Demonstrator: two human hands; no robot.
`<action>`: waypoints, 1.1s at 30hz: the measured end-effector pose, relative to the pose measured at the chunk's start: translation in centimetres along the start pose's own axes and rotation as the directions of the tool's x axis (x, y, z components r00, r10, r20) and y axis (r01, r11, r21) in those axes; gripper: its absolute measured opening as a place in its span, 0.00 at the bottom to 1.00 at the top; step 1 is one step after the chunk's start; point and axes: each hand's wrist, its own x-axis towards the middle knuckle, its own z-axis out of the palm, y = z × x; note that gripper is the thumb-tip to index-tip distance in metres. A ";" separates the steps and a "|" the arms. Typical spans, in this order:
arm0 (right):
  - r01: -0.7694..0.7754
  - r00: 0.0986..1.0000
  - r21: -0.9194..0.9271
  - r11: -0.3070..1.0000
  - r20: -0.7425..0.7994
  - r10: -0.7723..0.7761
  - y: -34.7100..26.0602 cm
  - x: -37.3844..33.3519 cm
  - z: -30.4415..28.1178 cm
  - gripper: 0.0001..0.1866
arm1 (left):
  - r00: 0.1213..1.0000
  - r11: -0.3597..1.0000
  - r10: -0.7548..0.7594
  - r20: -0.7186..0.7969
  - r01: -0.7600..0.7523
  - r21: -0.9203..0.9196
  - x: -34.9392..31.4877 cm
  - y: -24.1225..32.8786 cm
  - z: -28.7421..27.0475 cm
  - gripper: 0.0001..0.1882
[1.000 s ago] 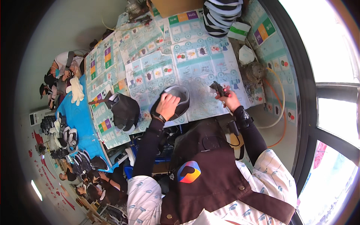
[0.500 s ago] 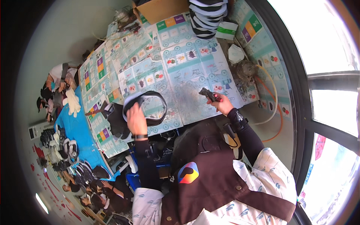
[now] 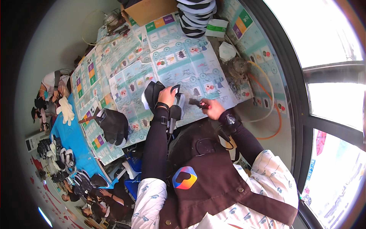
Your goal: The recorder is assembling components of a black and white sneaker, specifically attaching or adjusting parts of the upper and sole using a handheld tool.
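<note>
Head view, from the left edge inward: a blue cloth-covered bench (image 3: 70, 139) carries rows of black shoe uppers (image 3: 61, 162) too small and crowded to count, and one pair of white fabric gloves (image 3: 66, 110) lies at its far end. Next to it, on the printed paper sheets covering the worktable (image 3: 126, 82), sits one black fabric shoe upper (image 3: 112, 126), lying apart from the hands. At the top, one brown cardboard box (image 3: 154, 9) stands with its contents out of sight. Just right of it rises one stack of black-and-white shoe soles (image 3: 196, 15), their number not countable, with one small white-and-green carton (image 3: 216, 28) beside the stack and a crumpled white wrapper (image 3: 227, 51) further right. An orange and cream hose (image 3: 272, 103) curves along the table's right side.

The left hand (image 3: 167, 97) is closed around a black shoe upper with a white sole edge (image 3: 160, 99), holding it just above the paper near the table's front edge. The right hand (image 3: 212, 108) is wrapped tightly around a small dark brush with a red handle (image 3: 199, 104), its bristled end pointing at the held shoe and close beside it; whether it touches cannot be told.
</note>
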 end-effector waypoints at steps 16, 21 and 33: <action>0.006 0.997 -0.132 0.991 0.081 0.004 -0.1 -0.4 2.9 0.12 | 1.000 0.996 -0.018 -0.009 0.019 0.088 -0.1 -0.3 0.4 0.17; -0.057 0.997 -0.137 0.989 -0.053 0.050 -0.7 -0.5 2.7 0.12 | 1.000 0.998 -0.007 -0.005 0.008 0.063 0.0 -0.4 0.3 0.17; -0.011 0.987 0.121 0.993 0.158 -0.008 -2.1 -0.6 1.4 0.13 | 0.971 0.916 0.179 -0.158 -0.106 0.388 -2.1 -3.1 -5.5 0.09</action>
